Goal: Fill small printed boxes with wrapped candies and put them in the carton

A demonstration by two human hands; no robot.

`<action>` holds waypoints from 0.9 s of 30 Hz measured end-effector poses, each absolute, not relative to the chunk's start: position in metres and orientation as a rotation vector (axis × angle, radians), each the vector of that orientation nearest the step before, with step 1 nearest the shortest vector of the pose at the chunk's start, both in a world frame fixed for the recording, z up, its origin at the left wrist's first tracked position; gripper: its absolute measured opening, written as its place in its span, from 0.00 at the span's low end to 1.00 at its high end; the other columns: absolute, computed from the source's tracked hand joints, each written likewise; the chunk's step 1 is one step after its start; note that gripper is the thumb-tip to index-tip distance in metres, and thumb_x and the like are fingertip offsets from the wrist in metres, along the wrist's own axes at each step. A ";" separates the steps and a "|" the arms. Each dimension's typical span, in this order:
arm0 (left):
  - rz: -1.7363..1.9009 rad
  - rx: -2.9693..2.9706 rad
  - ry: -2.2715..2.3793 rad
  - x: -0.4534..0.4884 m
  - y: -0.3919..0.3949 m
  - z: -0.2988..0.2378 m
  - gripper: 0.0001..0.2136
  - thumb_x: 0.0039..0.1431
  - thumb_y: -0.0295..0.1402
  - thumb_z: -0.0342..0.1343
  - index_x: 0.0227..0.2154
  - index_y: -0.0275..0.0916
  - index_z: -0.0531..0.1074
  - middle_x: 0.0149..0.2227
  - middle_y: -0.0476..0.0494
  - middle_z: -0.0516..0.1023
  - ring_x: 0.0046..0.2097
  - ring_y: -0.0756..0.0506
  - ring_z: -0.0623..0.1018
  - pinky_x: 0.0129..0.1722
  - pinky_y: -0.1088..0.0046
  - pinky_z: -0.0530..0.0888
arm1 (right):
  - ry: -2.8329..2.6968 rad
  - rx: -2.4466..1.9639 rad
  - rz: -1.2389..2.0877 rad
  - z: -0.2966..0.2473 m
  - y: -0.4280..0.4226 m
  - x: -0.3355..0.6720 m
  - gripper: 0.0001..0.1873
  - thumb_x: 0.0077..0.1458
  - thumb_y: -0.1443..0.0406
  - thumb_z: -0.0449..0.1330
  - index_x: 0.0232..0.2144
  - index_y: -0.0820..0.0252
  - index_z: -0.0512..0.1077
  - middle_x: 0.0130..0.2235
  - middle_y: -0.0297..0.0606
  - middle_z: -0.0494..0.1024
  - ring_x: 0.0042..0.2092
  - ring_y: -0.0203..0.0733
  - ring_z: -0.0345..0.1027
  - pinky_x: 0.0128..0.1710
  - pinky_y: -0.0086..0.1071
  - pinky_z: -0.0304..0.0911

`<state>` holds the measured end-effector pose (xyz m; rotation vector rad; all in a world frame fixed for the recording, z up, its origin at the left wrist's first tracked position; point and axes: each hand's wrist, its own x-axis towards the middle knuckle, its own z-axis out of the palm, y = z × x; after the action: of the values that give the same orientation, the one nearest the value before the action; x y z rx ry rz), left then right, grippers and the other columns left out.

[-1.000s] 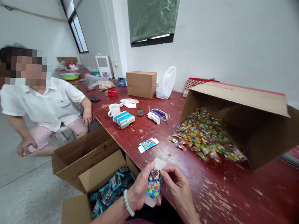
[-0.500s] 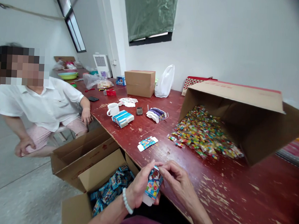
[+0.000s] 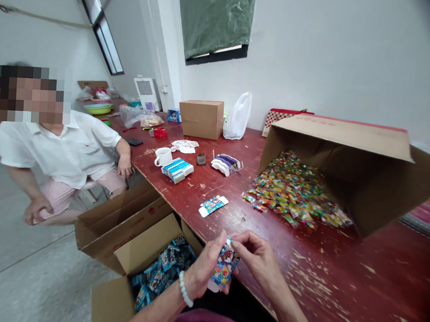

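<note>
While your left grip [image 3: 207, 262] is wrapped round the box [image 3: 225, 266] and your right grip [image 3: 256, 254] pinches its top, I'd squeeze lightly so it doesn't crumple between them.

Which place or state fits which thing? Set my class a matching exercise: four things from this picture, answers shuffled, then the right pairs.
1. Box in the left hand
2. Wrapped candies
3. White mug
4. Plastic bag

A. Beside the striped box
B. Right hand at its upper end
C. Beside the upright carton
D. Inside and outside the tipped carton

Pairs: 1-B, 2-D, 3-A, 4-C
</note>
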<state>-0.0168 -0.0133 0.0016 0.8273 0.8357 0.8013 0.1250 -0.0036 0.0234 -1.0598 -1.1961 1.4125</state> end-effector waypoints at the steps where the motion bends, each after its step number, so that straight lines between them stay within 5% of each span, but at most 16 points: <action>1: 0.803 0.809 0.844 -0.017 -0.013 0.001 0.34 0.59 0.57 0.44 0.58 0.36 0.66 0.23 0.45 0.74 0.19 0.50 0.72 0.16 0.78 0.68 | -1.236 -1.050 1.420 0.022 -0.004 0.126 0.17 0.49 0.52 0.66 0.23 0.61 0.73 0.31 0.39 0.80 0.21 0.34 0.65 0.20 0.28 0.62; 6: 0.856 0.629 0.872 -0.012 -0.011 -0.008 0.36 0.55 0.62 0.44 0.53 0.35 0.69 0.25 0.44 0.75 0.19 0.48 0.72 0.15 0.76 0.67 | -1.524 -0.986 1.255 -0.009 -0.010 0.128 0.12 0.57 0.56 0.60 0.34 0.56 0.77 0.44 0.42 0.79 0.38 0.44 0.74 0.36 0.31 0.69; 12: 0.963 0.584 0.816 -0.003 0.001 -0.016 0.23 0.53 0.49 0.59 0.47 0.41 0.67 0.29 0.49 0.75 0.21 0.51 0.73 0.22 0.76 0.69 | -1.579 -1.121 1.118 -0.050 0.008 0.134 0.15 0.60 0.54 0.56 0.43 0.54 0.76 0.38 0.39 0.81 0.34 0.44 0.75 0.32 0.32 0.70; 15: 0.982 0.592 0.835 -0.004 0.016 -0.021 0.24 0.48 0.38 0.65 0.47 0.41 0.65 0.33 0.48 0.76 0.28 0.49 0.76 0.28 0.74 0.71 | -1.722 -1.214 0.852 -0.054 0.045 0.156 0.16 0.60 0.55 0.53 0.41 0.55 0.76 0.43 0.41 0.79 0.43 0.47 0.74 0.39 0.34 0.70; 20: 1.125 0.667 1.042 -0.006 0.048 -0.043 0.24 0.43 0.37 0.66 0.44 0.39 0.66 0.33 0.47 0.74 0.35 0.47 0.75 0.36 0.72 0.72 | -1.656 -1.514 0.443 -0.064 0.116 0.187 0.18 0.54 0.64 0.55 0.46 0.60 0.74 0.52 0.49 0.74 0.54 0.54 0.65 0.55 0.48 0.58; 27: 1.136 0.765 1.212 -0.024 0.058 -0.053 0.30 0.38 0.31 0.68 0.47 0.40 0.66 0.32 0.52 0.71 0.31 0.50 0.72 0.31 0.73 0.72 | -1.514 -1.635 0.486 -0.088 0.126 0.187 0.12 0.52 0.69 0.57 0.39 0.55 0.77 0.45 0.48 0.76 0.52 0.56 0.63 0.52 0.49 0.56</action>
<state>-0.0237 0.0577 -0.0530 0.7646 1.2118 1.1363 0.1872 0.1264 -0.0876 -1.6351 -1.5137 0.4857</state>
